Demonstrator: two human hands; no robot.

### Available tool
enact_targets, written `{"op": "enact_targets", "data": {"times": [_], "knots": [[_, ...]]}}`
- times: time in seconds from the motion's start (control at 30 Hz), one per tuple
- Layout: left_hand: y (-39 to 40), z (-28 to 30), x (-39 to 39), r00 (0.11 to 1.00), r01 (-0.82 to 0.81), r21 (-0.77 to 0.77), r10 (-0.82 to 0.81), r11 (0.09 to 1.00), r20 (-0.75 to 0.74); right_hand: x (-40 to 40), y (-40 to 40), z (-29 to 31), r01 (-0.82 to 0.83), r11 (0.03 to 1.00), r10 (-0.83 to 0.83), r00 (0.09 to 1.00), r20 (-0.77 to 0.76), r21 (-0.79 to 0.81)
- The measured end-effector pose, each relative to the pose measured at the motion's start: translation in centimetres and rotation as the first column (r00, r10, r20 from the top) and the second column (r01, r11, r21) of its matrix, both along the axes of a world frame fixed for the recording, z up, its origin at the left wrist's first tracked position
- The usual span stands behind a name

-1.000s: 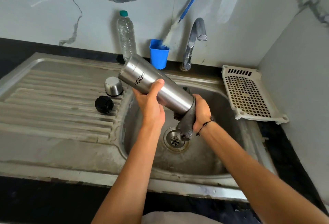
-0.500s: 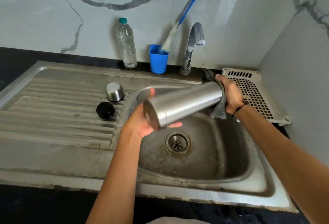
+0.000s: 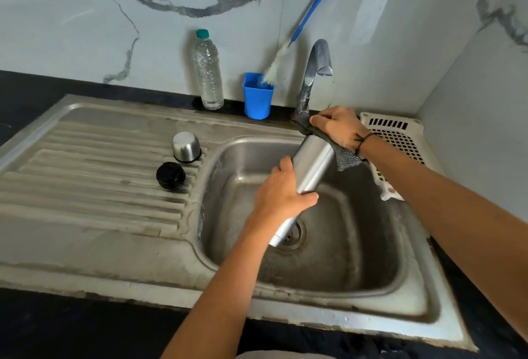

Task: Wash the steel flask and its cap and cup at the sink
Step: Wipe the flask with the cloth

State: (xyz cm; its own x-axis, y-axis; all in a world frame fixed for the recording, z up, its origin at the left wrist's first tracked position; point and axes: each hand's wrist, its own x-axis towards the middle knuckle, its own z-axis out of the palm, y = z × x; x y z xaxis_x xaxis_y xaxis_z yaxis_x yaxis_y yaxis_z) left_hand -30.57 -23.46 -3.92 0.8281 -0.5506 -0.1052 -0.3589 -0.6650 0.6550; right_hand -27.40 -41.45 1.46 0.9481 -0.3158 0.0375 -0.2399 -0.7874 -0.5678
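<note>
1. Steel is the material across the whole work area: on the ribbed drainboard [image 3: 85, 176] at the left, the black cap [image 3: 171, 175] and the upturned steel cup [image 3: 186, 147] sit close together, well apart from both hands and looking just as they did a second ago, so by all appearances neither has been washed yet.
2. Along the back edge stand a clear water bottle [image 3: 208, 73] and a blue cup [image 3: 257, 96] holding a blue-handled bottle brush [image 3: 297, 27]; no water runs from the tap [image 3: 314, 73].
3. Within the last second the steel flask [image 3: 311, 167] has swung from lying nearly level across the sink basin [image 3: 371, 244] to a steep tilt, lower end above the drain [image 3: 291, 234], upper end near the tap's base.
4. The left hand [image 3: 281, 196] is wrapped around the flask's middle, thumb across the front.
5. The right hand [image 3: 338, 128], with a dark cord at its wrist, has slid up to the flask's top end and presses a grey scrubbing cloth [image 3: 344, 157] over it, fingers curled around cloth and flask together.
6. This suggests the outside scrub is reaching the last part of the body; rinsing, the brush for the inside, then cap and cup likely remain.
7. At the far right, a white perforated tray [image 3: 400, 141] leans by the basin.
</note>
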Motion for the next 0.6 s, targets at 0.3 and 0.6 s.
{"op": "enact_targets", "data": {"times": [0.3, 0.6], "knots": [[4.3, -0.3, 3.5, 0.78, 0.039, -0.531, -0.358, 0.846, -0.513, -0.2, 2.8, 3.6, -0.36, 0.92, 0.376, 0.922, 0.092, -0.156], [2.8, -0.4, 2.2, 0.729, -0.145, -0.697, -0.401, 0.702, -0.556, -0.2, 5.2, 4.5, -0.534, 0.842, 0.53, 0.795, 0.296, -0.074]]}}
